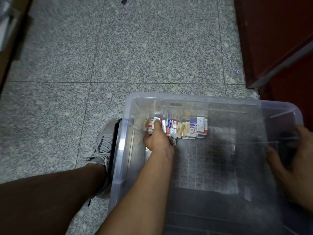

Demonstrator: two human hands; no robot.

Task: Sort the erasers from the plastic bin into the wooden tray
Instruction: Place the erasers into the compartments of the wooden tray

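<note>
A clear plastic bin (126,119) stands on the floor at the lower right. Several boxed erasers (186,128) lie heaped against its far wall. My left hand (156,138) reaches down inside the bin, and its fingers curl round erasers at the left end of the heap. My right hand (294,165) holds the bin's right rim, thumb inside and fingers over the edge. No wooden tray is in view.
The bin sits on a speckled grey tiled floor (135,48). My left leg and a grey laced shoe (103,145) press against the bin's left wall. Dark red wooden furniture (274,39) stands at the upper right. Blurred objects fill the upper left corner.
</note>
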